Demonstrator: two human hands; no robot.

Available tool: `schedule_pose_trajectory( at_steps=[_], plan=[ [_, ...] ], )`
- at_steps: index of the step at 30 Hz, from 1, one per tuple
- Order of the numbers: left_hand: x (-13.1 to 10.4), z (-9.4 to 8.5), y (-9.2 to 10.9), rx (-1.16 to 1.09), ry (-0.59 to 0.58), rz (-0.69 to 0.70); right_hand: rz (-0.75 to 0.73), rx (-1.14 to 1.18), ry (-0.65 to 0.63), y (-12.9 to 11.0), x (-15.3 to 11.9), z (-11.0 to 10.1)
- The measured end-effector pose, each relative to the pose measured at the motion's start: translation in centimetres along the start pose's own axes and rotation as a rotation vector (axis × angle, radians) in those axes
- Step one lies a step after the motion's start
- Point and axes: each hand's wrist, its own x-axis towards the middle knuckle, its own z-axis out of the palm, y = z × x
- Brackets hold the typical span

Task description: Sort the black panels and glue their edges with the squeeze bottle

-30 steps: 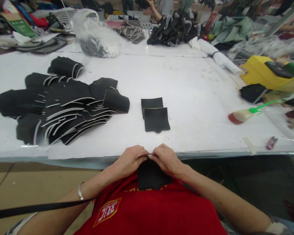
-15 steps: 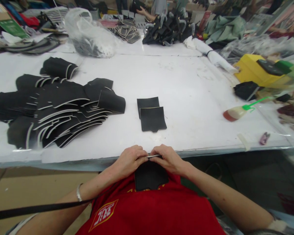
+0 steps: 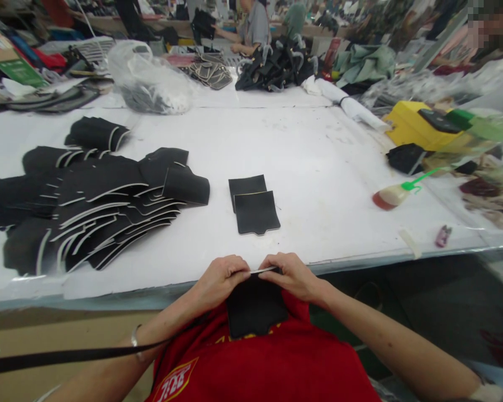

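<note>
A black panel (image 3: 255,310) hangs at the table's front edge, against the red clothing. My left hand (image 3: 224,278) pinches its pale upper edge from the left, fingers closed. On the same edge, a little to the right, my right hand (image 3: 291,273) is also closed in a pinch. The panel's lower edge has a small tab. Just beyond the hands, two more black panels (image 3: 257,213) lie overlapping on the white table (image 3: 318,167). A large spread pile of black pieces with pale edges (image 3: 109,195) covers the table's left side.
A bottle with a green nozzle (image 3: 389,196) and small pink snips (image 3: 443,236) lie at the right. Behind them is a yellow box (image 3: 411,125). A clear plastic bag (image 3: 146,78) and a black heap (image 3: 276,67) are at the back. A person (image 3: 254,28) is beyond the table.
The camera view has tilted up a little, so the table's things appear lower and more of the background shows. Both hands still pinch the panel; the right thumb has shifted slightly along its edge.
</note>
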Motion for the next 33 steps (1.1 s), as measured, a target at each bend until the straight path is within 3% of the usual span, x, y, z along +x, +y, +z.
schedule_pose_trajectory(
  at_steps=[9, 18, 24, 33],
  plan=[
    [0.5, 0.0, -0.2, 0.106, -0.078, 0.014, 0.003, 0.045, 0.026, 0.8, -0.1, -0.1],
    [1.1, 0.6, 0.1, 0.049, -0.073, -0.018, 0.063, 0.156, -0.060, 0.5, -0.5, -0.5],
    [1.4, 0.8, 0.4, 0.081, -0.069, -0.028, 0.123, 0.205, -0.003, 0.9, -0.6, -0.2],
    [1.8, 1.8, 0.1, 0.087, -0.047, -0.106, 0.172, 0.087, 0.070, 0.6, -0.8, 0.2]
  ],
)
